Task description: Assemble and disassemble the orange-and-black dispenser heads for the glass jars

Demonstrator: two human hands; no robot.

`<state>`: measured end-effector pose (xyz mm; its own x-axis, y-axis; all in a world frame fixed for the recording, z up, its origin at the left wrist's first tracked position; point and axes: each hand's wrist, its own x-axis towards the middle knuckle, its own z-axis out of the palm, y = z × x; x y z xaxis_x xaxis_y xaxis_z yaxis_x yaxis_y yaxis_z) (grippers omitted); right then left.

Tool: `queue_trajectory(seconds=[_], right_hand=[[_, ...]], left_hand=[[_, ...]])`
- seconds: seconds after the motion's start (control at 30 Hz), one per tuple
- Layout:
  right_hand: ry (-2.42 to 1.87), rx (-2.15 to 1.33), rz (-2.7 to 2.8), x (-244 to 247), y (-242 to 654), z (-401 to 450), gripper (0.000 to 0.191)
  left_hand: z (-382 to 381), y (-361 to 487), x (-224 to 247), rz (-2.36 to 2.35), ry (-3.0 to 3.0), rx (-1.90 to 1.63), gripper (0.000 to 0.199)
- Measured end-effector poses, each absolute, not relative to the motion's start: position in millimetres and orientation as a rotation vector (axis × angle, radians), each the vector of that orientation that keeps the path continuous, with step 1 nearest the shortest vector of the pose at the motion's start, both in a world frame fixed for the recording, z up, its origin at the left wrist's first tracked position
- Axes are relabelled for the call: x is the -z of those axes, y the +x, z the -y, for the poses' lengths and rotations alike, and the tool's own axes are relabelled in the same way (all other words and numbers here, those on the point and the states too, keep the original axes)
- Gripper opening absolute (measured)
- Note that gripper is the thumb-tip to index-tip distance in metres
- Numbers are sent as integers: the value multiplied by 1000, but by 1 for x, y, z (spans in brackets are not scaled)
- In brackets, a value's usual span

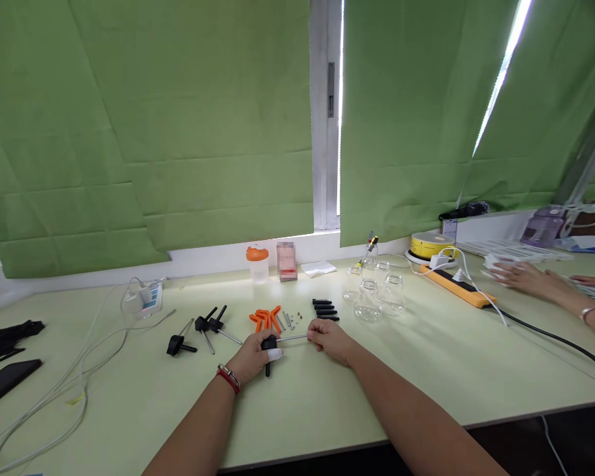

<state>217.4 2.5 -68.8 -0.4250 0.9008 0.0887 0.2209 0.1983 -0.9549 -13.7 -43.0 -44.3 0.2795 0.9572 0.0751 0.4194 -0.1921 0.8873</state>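
Note:
Wrapped round a black plastic knob point(268, 343) are the fingers of my left hand point(249, 359), which has a white wrap on one finger. A thin metal rod point(292, 338) runs sideways from the knob, and a black stem points down below it. The fingertips of my right hand point(330, 337) pinch the rod's far end. To the left lie several similar black pieces with metal rods point(176, 344). Just beyond my hands are orange plastic pieces point(264, 320), small metal screws point(288, 321) and a row of black ribbed pieces point(325, 309).
Glass jars point(368, 305) stand right of centre, near an orange power strip point(456, 287) and a yellow spool point(425, 246). An orange-lidded cup point(258, 266) is at the back. White cables point(82, 370) cross the left side. Another person's hand point(520, 276) rests on papers at right.

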Motion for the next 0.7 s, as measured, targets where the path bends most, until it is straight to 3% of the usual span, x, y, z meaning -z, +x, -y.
queue_trajectory(seconds=[0.23, 0.33, 0.43, 0.5, 0.63, 0.7], right_hand=[[-1070, -1218, 1783, 70, 216, -2, 19], [-1094, -1156, 1804, 70, 217, 1, 23], [-1082, -1172, 1829, 68, 217, 2, 20], [-1086, -1179, 1852, 66, 218, 3, 19], [-1106, -1157, 1888, 65, 218, 3, 19], [-1124, -1113, 1903, 65, 218, 3, 19]], left_hand=[[42, -11, 44, -1295, 1790, -935, 30], [36, -27, 36, -1527, 1681, -1371, 32], [35, -69, 26, -2077, 1210, -2006, 38], [40, -103, 22, -2433, 950, -2153, 38], [58, -157, 26, -2743, 562, -2109, 33], [63, -171, 33, -2777, 441, -1848, 33]])
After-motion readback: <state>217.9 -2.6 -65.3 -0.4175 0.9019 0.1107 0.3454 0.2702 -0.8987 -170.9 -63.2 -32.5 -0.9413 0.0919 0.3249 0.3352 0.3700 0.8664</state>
